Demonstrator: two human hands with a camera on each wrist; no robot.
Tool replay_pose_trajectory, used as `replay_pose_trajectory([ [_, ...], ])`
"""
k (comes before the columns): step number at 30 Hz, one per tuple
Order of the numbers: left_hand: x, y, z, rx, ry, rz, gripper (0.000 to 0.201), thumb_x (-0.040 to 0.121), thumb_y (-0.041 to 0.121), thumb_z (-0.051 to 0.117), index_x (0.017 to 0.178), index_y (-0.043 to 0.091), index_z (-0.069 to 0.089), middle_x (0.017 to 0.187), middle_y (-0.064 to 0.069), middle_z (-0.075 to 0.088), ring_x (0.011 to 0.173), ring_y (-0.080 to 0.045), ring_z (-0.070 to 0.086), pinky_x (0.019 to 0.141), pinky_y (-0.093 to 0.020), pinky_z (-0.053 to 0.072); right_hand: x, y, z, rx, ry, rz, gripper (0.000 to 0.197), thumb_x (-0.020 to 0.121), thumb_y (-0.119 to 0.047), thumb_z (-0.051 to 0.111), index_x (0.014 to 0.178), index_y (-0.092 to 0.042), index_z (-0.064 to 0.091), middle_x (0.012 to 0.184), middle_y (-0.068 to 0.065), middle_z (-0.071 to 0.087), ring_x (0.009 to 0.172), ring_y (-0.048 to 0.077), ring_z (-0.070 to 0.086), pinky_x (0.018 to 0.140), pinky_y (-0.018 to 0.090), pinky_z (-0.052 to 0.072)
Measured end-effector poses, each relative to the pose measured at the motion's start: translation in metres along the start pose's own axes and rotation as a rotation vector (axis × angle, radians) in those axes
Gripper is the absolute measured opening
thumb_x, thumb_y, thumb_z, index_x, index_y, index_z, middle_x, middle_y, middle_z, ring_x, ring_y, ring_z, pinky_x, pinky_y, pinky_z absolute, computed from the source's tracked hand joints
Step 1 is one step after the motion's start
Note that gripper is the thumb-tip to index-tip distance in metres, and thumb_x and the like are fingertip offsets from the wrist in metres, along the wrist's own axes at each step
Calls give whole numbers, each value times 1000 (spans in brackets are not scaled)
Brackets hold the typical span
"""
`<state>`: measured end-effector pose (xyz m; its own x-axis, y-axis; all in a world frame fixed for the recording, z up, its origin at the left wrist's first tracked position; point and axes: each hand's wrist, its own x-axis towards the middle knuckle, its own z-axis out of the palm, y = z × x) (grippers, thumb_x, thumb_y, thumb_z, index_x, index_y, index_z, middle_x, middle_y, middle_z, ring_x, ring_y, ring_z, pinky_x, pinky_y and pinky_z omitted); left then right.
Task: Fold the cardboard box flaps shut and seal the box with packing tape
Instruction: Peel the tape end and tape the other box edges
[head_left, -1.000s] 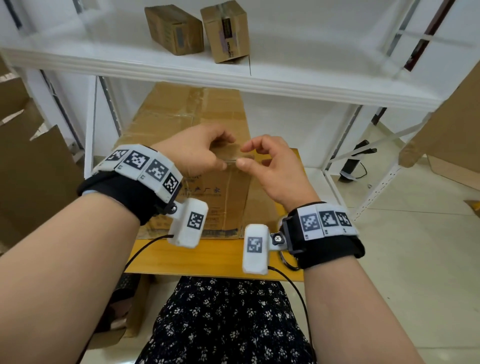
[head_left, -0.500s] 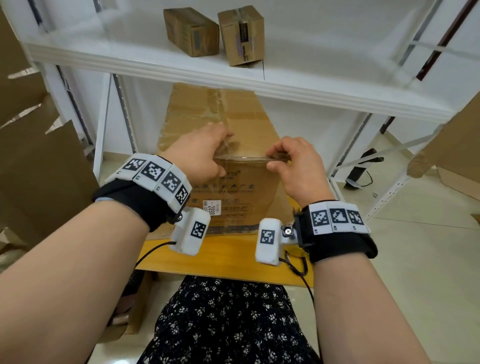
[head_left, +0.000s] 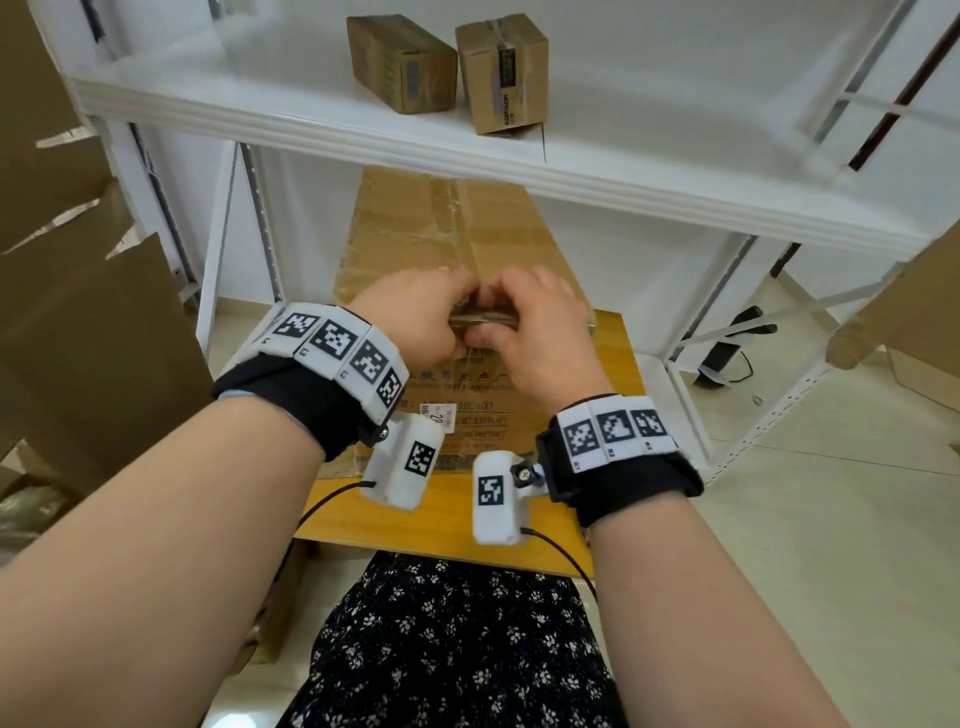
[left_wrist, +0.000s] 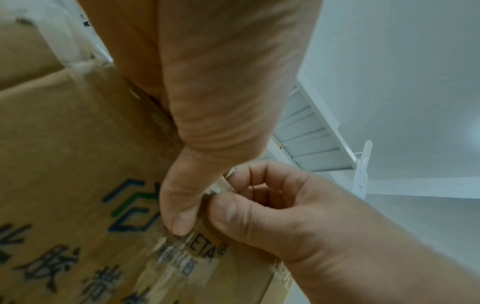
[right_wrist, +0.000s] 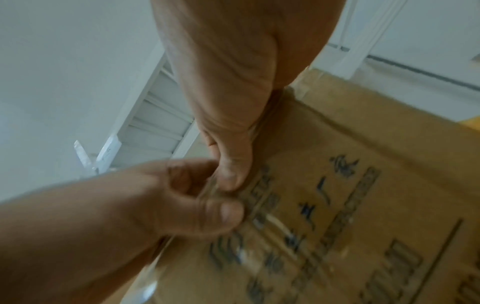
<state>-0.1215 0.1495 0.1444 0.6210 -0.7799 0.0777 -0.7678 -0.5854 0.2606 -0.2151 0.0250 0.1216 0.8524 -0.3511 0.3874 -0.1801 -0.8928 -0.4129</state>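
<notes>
A large brown cardboard box (head_left: 447, 244) with printed text stands on a wooden table (head_left: 441, 509), its top flaps folded shut. Both hands meet at the near top edge of the box. My left hand (head_left: 447, 322) and right hand (head_left: 504, 327) each pinch a short piece of clear packing tape (head_left: 483, 323) between thumb and curled fingers. In the left wrist view the crumpled clear tape (left_wrist: 218, 189) sits between the two thumbs, against the box's front face (left_wrist: 78, 164). The right wrist view shows the same pinch on the tape (right_wrist: 215, 191), blurred.
A white shelf (head_left: 467, 156) hangs over the box's far half and carries two small cardboard boxes (head_left: 400, 62) (head_left: 506, 73). Flattened cardboard (head_left: 78, 322) leans at the left. The white rack's legs (head_left: 727, 322) stand at the right, with floor tiles beyond.
Half a second ago the hands were apart with the tape stretched between them. They have since come together at the box's near top edge, bunching the tape.
</notes>
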Motion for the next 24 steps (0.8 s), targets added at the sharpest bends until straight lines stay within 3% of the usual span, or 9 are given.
replay_pose_trajectory([
  [3, -1, 0, -1, -25, -25, -6, 63, 81, 25, 74, 136, 33, 46, 117, 8, 61, 99, -15, 57, 84, -33, 48, 0, 15, -10, -6, -17, 74, 30, 81, -47, 76, 107, -39, 61, 107, -14, 50, 113, 15, 45, 103, 39, 33],
  [6, -2, -1, -3, -39, -37, -13, 66, 83, 25, 73, 140, 34, 42, 127, 8, 58, 109, -18, 57, 89, -34, 48, 1, 34, -20, 98, -60, 147, 26, 77, -46, 80, 100, -46, 68, 110, -19, 60, 118, 14, 51, 108, 42, 38],
  [8, -3, -1, -3, -43, -43, -16, 66, 83, 26, 72, 141, 34, 41, 129, 8, 57, 110, -18, 56, 89, -33, 47, 1, 43, -28, 311, -93, 184, 23, 81, -28, 81, 94, -45, 74, 109, -20, 70, 113, 3, 61, 110, 38, 45],
  [10, -2, -1, -3, -55, -64, -14, 67, 83, 30, 72, 142, 35, 40, 129, 9, 56, 109, -17, 55, 86, -31, 46, 1, 47, -36, 415, -138, 203, 32, 87, -8, 74, 94, -39, 77, 109, -21, 73, 109, -6, 63, 112, 32, 44],
  [12, -1, 1, -5, -86, -86, -13, 66, 82, 46, 69, 141, 34, 42, 125, 9, 57, 102, -13, 56, 81, -29, 45, 2, 49, -40, 409, -164, 210, 36, 90, -2, 69, 92, -38, 76, 109, -20, 73, 110, -5, 63, 112, 31, 43],
  [15, 1, 4, -4, -99, -34, -37, 68, 79, 70, 58, 135, 32, 51, 121, 9, 60, 98, -12, 56, 80, -30, 45, 3, 41, -35, 358, -134, 204, 23, 89, -17, 74, 86, -40, 73, 108, -17, 72, 109, 4, 64, 107, 36, 48],
  [18, 2, 8, 5, -89, 71, -80, 56, 81, 67, 59, 125, 33, 59, 116, 9, 65, 96, -13, 59, 84, -33, 51, 0, 27, -26, 302, -62, 199, 9, 85, -29, 78, 89, -33, 70, 107, -11, 72, 103, 10, 65, 98, 36, 53],
  [22, 2, 13, 6, -136, 86, -124, 48, 82, 58, 63, 124, 34, 62, 114, 8, 67, 96, -15, 62, 85, -34, 53, 0, 16, -25, 222, -29, 215, 8, 87, -25, 76, 91, -24, 70, 106, -6, 72, 101, 14, 65, 94, 37, 54],
  [24, 2, 14, 3, -176, 72, -156, 47, 81, 54, 65, 123, 36, 64, 113, 9, 68, 96, -15, 62, 86, -34, 53, 0, 13, -29, 178, -74, 204, 10, 89, -25, 75, 96, -25, 68, 104, -7, 70, 100, 13, 64, 90, 32, 52],
])
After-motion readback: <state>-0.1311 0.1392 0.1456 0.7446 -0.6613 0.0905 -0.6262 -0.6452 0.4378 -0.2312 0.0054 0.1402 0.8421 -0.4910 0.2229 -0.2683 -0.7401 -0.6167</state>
